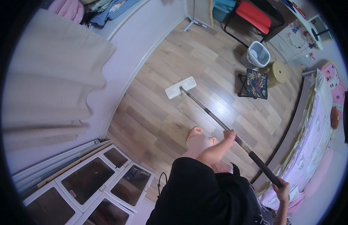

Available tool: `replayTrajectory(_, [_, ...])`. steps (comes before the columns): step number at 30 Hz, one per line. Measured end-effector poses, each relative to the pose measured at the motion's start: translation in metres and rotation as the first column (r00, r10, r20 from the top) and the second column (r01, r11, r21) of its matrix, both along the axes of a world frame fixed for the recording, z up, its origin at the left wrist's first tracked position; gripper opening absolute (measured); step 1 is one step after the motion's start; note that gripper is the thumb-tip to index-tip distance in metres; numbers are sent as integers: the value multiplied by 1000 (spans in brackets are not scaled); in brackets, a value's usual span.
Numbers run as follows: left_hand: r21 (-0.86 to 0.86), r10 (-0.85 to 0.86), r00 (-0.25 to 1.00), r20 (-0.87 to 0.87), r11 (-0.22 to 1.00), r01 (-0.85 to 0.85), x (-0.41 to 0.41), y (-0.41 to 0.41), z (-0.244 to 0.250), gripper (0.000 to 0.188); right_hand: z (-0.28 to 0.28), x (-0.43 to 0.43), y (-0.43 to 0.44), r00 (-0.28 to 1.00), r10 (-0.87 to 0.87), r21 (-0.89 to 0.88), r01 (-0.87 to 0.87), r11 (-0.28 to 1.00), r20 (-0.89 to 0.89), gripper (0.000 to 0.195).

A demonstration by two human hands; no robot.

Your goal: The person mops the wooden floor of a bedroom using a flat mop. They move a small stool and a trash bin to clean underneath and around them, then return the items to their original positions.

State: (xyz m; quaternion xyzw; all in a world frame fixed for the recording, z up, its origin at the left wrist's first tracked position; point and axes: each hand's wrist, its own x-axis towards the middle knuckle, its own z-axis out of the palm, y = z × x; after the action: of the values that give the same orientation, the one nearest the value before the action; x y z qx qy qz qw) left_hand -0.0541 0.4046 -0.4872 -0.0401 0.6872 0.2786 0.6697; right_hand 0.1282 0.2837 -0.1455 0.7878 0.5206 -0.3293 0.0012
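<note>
A flat mop reaches diagonally across the laminate floor. Its white rectangular head [180, 87] lies flat on the boards, joined to a long metal pole [210, 113]. My left hand [230, 135] is closed around the middle of the pole. Farther back, my right hand [282, 186] grips the end of the dark foam handle [265, 169], beside the bed. My feet, in pink slippers [195, 131], stand on the floor below the mop head.
A folding stool [256, 83], a beige round stool [277, 73], a lined trash bin [257, 54] and a red chair [254, 17] stand at upper right. The bed [309, 152] runs along the right. White cabinets [88, 180] stand lower left; a curtain [56, 76] hangs at left.
</note>
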Motion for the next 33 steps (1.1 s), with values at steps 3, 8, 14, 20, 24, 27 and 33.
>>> replayTrajectory(3, [27,-93,990,-106,995,97,-65,45,-13,29,-15,-63,46,993,106,-13,-105,994,44,33])
replayTrajectory(8, [-145,-639,383,-667,616,775,-193,109,-97,18,-30,-167,109,948,313,67,-310,948,-51,36])
replayTrajectory(14, [96,35,971,-236,995,-12,-254,136,-10,9,-27,-235,125,829,552,-53,-549,834,94,43])
replayTrajectory(20, [83,-229,823,-519,945,316,-259,79,-60,13,-35,-221,77,653,741,-75,-740,668,154,46])
replayTrajectory(24, [130,-96,897,-431,977,167,-215,46,-19,15,-32,-190,52,610,763,-119,-759,640,216,46])
replayTrajectory(27, [-84,-553,341,-760,604,792,-193,-5,-55,16,-25,-158,15,587,781,-146,-771,620,213,46])
replayTrajectory(33, [12,-337,774,-536,914,406,-7,-137,-83,35,10,-26,-89,665,708,-236,-667,706,237,49])
